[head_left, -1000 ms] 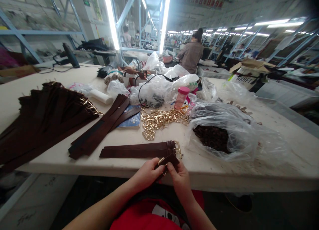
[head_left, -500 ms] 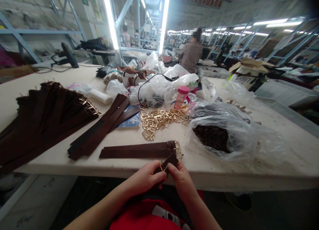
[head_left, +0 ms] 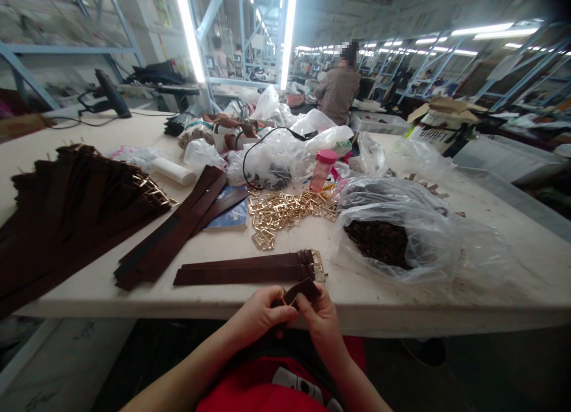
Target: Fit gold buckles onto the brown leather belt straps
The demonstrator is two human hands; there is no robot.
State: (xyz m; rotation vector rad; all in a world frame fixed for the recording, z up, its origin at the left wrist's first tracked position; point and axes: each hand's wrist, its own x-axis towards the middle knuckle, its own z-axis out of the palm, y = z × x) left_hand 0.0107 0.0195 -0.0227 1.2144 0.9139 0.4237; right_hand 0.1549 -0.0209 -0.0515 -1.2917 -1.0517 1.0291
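Observation:
My left hand is closed on a gold buckle at the table's front edge. A dark brown leather strap runs through or against that buckle, pinched by my right hand. How far the strap is threaded is hidden by my fingers. Just beyond my hands lie brown straps with buckles, side by side, their gold ends to the right. Farther back is a heap of loose gold buckles. A clear plastic bag to the right holds small dark brown pieces.
A large fan of buckled straps covers the left side, beside a stack of plain straps partly on a blue booklet. A pink-lidded jar and crumpled plastic bags stand behind. A person is in the background.
The strap end between my hands has tilted flatter, and my fingers have shifted slightly around the buckle. The whole view has moved a little; the things on the table stay put.

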